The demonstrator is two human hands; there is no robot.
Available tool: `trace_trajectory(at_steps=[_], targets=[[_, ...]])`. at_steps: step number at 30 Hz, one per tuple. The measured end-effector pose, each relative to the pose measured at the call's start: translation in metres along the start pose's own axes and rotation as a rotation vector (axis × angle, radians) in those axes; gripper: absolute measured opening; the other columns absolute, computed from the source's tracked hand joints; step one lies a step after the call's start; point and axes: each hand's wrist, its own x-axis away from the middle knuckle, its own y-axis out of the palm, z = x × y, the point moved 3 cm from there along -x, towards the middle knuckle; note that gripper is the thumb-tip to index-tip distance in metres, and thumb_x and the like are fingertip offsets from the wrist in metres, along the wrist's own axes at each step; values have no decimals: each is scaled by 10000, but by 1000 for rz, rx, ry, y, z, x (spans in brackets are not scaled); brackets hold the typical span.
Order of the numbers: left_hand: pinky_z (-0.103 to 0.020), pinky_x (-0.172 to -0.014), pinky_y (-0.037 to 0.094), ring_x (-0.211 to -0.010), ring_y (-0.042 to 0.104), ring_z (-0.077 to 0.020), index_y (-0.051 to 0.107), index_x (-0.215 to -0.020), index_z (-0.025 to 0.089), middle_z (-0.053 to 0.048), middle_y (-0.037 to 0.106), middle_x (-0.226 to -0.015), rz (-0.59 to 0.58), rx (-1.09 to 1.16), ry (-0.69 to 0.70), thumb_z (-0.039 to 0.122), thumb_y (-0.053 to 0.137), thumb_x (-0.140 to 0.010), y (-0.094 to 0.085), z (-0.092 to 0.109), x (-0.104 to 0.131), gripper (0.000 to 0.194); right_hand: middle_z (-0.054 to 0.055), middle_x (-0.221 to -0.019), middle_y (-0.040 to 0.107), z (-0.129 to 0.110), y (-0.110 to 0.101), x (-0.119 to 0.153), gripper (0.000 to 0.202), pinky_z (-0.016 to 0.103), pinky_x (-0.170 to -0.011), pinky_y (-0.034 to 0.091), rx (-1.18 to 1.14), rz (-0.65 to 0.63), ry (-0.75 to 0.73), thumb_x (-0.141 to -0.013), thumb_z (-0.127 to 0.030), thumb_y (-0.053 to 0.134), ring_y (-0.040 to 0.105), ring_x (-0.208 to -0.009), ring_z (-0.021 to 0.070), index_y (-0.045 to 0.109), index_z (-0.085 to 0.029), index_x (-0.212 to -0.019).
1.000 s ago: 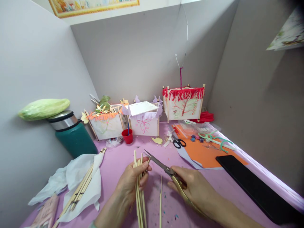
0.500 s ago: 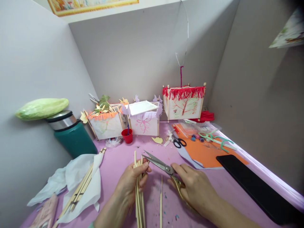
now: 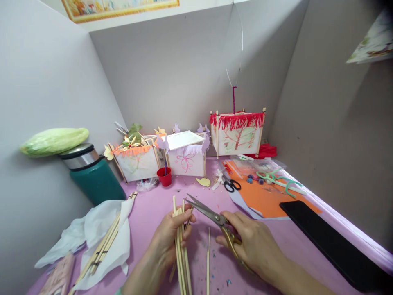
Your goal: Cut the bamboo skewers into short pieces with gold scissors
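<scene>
L hand [image 3: 167,235] gripping sticks [image 3: 182,262], R hand [image 3: 251,239] round scissors [image 3: 211,214] — blades parted by stick tips, toward surface's [image 3: 141,229] near edge. Prob. trimming — next snip needs sticks steady.

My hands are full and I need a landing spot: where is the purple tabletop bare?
Bare patches: tabletop between the tissue and left hand, and between right hand and black slab. Crowded: the back, lined with boxes, and the orange sheet, strewn with small bits.

hands [image 3: 253,237]: 2 | scissors [image 3: 219,218]: 2 pairs (held sticks [image 3: 181,266] overlap, uncountable) | paper boxes [image 3: 193,167]: 3 | red cup [image 3: 165,179]: 1
</scene>
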Motion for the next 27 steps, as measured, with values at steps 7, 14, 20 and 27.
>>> trace_trajectory(at_steps=[7,14,20,27], targets=[[-156,-322,236,-367,366,-31,610,-634,126,50,478,-506,4,-21,14,207,703,-634,2,-2,-2,123,52,-894,625,-3,3,5,382,322,-653,428,108,-3,-20,-809,-390,662,612,-759,229,568,-208,-1132],[-170,-328,145,-340,242,-27,604,-625,138,71,373,-421,-97,-49,-53,266,649,-688,1,-3,-1,150,42,-850,630,-5,2,2,276,313,-642,393,113,49,-52,-851,-364,600,599,-730,216,585,-199,-1072],[-178,-339,147,-352,235,-28,604,-635,135,74,356,-431,-123,-73,-53,265,646,-681,-3,-5,-2,144,42,-817,653,-4,5,2,184,299,-619,367,123,72,-85,-871,-265,546,607,-705,203,601,-184,-1026],[-167,-327,171,-357,304,-29,579,-637,136,63,423,-495,-68,-55,-59,225,675,-646,-2,-5,-4,131,44,-786,668,-2,4,1,195,297,-592,349,176,51,-111,-848,-204,519,611,-664,197,613,-171,-1016]])
